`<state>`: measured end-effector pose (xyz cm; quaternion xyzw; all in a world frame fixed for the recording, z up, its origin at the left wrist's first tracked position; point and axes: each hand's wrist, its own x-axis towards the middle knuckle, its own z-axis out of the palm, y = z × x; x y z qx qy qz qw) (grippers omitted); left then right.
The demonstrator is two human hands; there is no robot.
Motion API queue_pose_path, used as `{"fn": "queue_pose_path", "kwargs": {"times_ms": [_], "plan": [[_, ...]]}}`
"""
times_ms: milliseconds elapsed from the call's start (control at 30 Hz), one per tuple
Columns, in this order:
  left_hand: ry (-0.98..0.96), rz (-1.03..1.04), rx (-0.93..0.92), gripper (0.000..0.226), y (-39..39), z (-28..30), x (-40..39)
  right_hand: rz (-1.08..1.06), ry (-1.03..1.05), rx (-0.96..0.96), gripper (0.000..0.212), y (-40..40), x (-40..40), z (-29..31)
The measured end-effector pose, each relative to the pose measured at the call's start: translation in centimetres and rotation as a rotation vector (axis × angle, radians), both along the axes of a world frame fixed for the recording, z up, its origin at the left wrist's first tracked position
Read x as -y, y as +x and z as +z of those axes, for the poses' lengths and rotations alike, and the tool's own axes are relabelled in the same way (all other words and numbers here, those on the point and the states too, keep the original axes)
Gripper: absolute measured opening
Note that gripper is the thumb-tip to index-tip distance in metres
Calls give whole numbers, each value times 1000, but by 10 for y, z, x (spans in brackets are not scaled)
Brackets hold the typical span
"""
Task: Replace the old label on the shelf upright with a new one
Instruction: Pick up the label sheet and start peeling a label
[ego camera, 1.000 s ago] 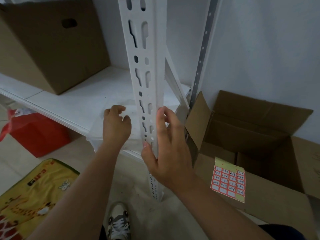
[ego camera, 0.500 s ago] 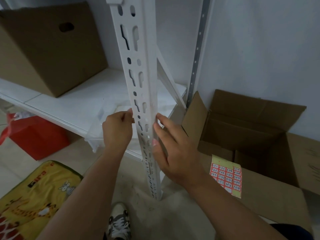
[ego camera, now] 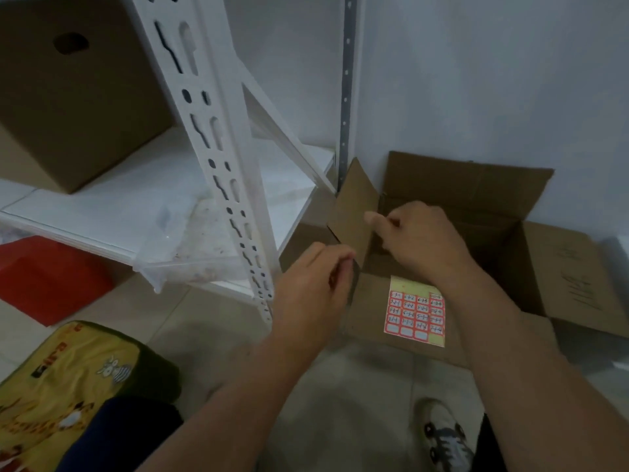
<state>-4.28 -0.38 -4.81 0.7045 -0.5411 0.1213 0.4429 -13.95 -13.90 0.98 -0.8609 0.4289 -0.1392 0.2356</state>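
Note:
The white slotted shelf upright point(ego camera: 218, 158) runs diagonally from the top left down to the floor, and I see no label on its visible face. A red-and-yellow label sheet point(ego camera: 416, 312) lies on the front flap of an open cardboard box point(ego camera: 483, 189). My left hand point(ego camera: 311, 287) hovers just right of the upright's foot with its fingers curled shut. Above the box opening, my right hand point(ego camera: 420, 238) has thumb and fingertips pinched together. I can make out nothing in either hand.
A closed cardboard box point(ego camera: 78, 97) stands on the white shelf board point(ego camera: 112, 212). A clear plastic tray point(ego camera: 190, 267) sits at the shelf's edge, with a red bag point(ego camera: 51, 277) under the shelf. A yellow cushion point(ego camera: 68, 379) and my shoe point(ego camera: 446, 434) are on the floor.
Both hands have left the upright and moved right towards the open box. The view has swung down and right. Fingers that were spread on the upright are now curled.

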Motion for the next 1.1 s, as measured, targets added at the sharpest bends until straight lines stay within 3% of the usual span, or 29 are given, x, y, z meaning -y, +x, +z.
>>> {"fn": "queue_pose_path", "kwargs": {"times_ms": [67,133,267,333,500,567,633,700,900,1100], "plan": [[192,-18,-31,23,-10,-10,17,-52,25,-123,41,-15,8,-1],[405,-23,-109,38,-18,-25,38,-68,31,-214,15,-29,17,-6],[598,-40,-299,28,-38,-51,75,-166,74,-202,38,-59,36,-13],[695,-73,-404,39,-43,-71,91,-159,75,-204,20,-72,44,-16],[847,-60,-328,42,-53,-125,134,-182,99,-234,38,-99,69,-22],[870,-4,-337,53,-56,-133,148,-175,112,-246,15,-102,78,-24],[875,26,-335,65,-58,-138,161,-108,170,-313,46,-103,82,-27],[930,25,-347,78,-59,-145,174,-72,224,-372,60,-104,87,-32],[1063,-43,-333,105,-58,-158,193,-28,266,-435,62,-102,97,-41],[988,-58,-312,101,-64,-157,199,-4,232,-438,57,-105,101,-44]]}}
